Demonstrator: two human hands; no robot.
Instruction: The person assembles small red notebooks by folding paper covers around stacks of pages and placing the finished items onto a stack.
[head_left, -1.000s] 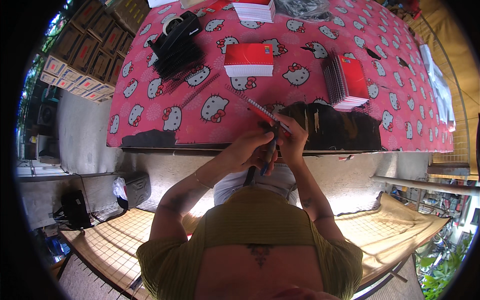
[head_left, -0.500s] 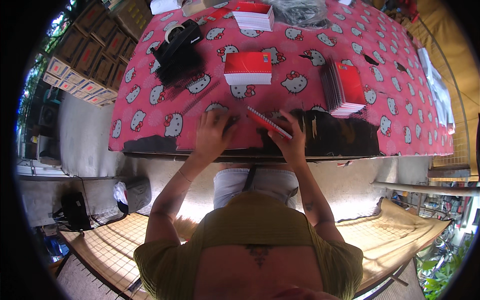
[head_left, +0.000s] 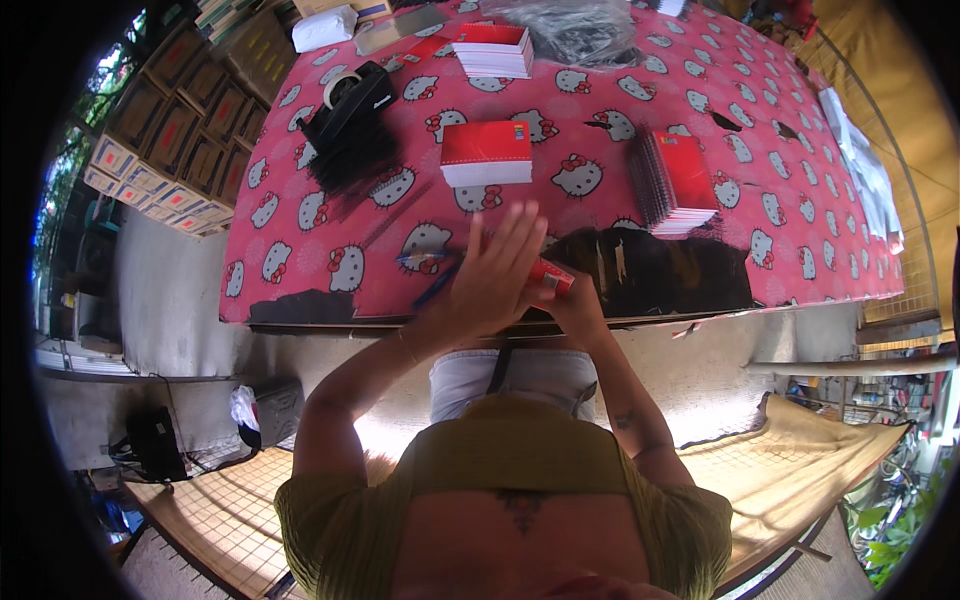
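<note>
My right hand (head_left: 578, 308) grips a small red-covered notebook (head_left: 553, 274) near the front edge of the table. My left hand (head_left: 497, 272) lies flat against the notebook with its fingers stretched out, covering most of it. Beside the left wrist rests a blue-handled tool (head_left: 436, 287), partly hidden, so its kind is unclear. Beyond my hands stands a stack of red-covered notebooks (head_left: 487, 140) with white page edges. To its right, another stack of notebooks (head_left: 688, 168) has dark spiral coils along its left side. A heap of black binding coils (head_left: 352, 158) sits on the left.
A black tape dispenser (head_left: 352, 100) stands behind the coils. Farther back are another red notebook stack (head_left: 493, 62) and crumpled clear plastic (head_left: 585, 35). The pink patterned table cover (head_left: 300, 265) is torn, baring a dark patch (head_left: 660, 275). Cartons (head_left: 175, 130) are piled at the left.
My left hand has swung right and flattened onto the notebook. The right hand has drawn the notebook slightly nearer and turned it. The blue-handled tool now shows on the table.
</note>
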